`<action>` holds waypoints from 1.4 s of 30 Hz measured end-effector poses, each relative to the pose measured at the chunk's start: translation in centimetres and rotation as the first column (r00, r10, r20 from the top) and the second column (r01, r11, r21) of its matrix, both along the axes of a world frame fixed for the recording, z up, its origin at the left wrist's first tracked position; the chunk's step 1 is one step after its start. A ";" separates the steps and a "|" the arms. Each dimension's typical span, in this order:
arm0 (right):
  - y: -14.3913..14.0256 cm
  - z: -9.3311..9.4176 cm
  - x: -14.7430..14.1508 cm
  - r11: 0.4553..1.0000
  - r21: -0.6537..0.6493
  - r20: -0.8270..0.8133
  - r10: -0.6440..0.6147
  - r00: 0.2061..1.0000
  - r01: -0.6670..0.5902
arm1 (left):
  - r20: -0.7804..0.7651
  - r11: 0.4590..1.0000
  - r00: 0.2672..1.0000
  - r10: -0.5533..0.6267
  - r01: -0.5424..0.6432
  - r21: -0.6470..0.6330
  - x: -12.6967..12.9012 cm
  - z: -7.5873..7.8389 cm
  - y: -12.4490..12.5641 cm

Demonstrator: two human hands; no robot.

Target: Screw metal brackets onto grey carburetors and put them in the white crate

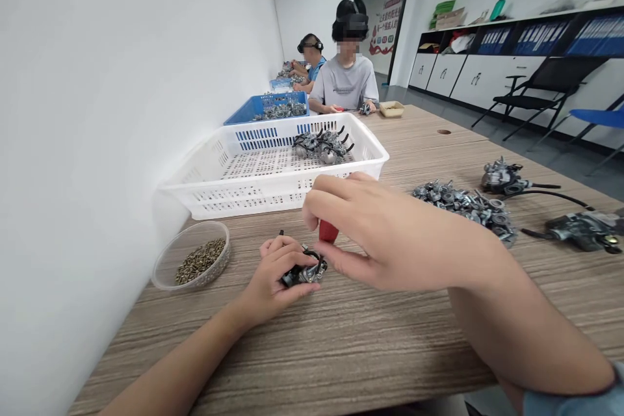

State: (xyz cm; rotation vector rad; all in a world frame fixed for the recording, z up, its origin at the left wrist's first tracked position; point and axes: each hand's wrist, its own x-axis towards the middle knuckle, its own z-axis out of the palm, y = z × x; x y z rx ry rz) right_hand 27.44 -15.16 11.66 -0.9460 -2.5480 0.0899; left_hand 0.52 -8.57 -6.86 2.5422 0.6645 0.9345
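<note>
My left hand [280, 273] is closed around a small metal carburetor [307, 273] and keeps it down on the wooden table. Above it, my right hand [370, 227] grips the red handle of a screwdriver [328, 231] from the top. The screwdriver points down at the carburetor; its tip is too small to make out. To the left stands a clear round bowl [221, 263] of small brass-coloured screws [199, 262]. Right of my right hand lies a pile of small grey metal parts [468, 208], partly hidden by my wrist.
Behind my hands sits a white plastic basket [253, 192] with several carburetors [324, 146] in it. Two more carburetors [580, 229] with black hoses lie at the right. A blue basket [244, 114] of parts and a person [345, 78] are farther back. A wall [97, 110] borders the left.
</note>
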 end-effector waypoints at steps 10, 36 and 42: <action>0.7 -0.3 0.0 0.974 -0.137 -0.090 0.171 0.981 -0.182 | 0.077 0.998 0.995 -0.061 0.061 0.002 0.0 -0.4 0.0; 1.4 -0.9 0.0 0.986 -0.069 -0.138 0.143 0.980 -0.154 | 0.030 0.997 0.999 0.010 -0.012 0.071 0.0 -0.6 -0.5; 0.8 -1.2 -1.2 0.983 0.179 -0.002 -0.045 0.999 0.045 | 0.011 0.997 0.998 0.066 -0.066 -0.041 0.1 -0.5 -0.7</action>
